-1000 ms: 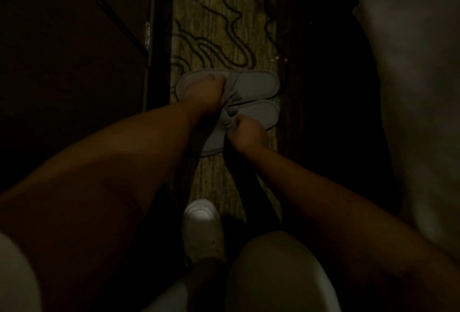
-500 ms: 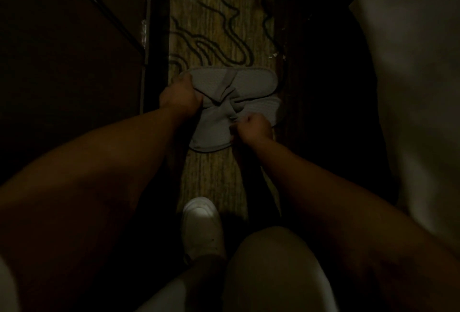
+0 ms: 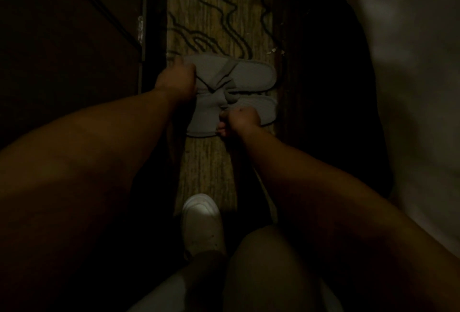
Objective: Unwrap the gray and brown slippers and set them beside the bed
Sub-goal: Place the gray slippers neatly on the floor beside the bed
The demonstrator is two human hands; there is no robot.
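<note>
Two gray slippers lie side by side on a patterned carpet strip (image 3: 219,7) in dim light. The far slipper (image 3: 249,75) and the near slipper (image 3: 206,117) both point sideways across the strip. My left hand (image 3: 176,80) grips the left end of the far slipper. My right hand (image 3: 242,118) is closed on the near slipper at its strap. The white bed (image 3: 413,87) runs along the right side.
A dark cabinet or wall (image 3: 69,50) stands on the left of the carpet strip. My white shoe (image 3: 201,222) rests on the strip below the slippers, with my knee (image 3: 268,267) beside it. A dark gap lies between carpet and bed.
The slippers have been pulled apart and laid flatter, parallel to each other. My left hand shifted left to the end of the far slipper.
</note>
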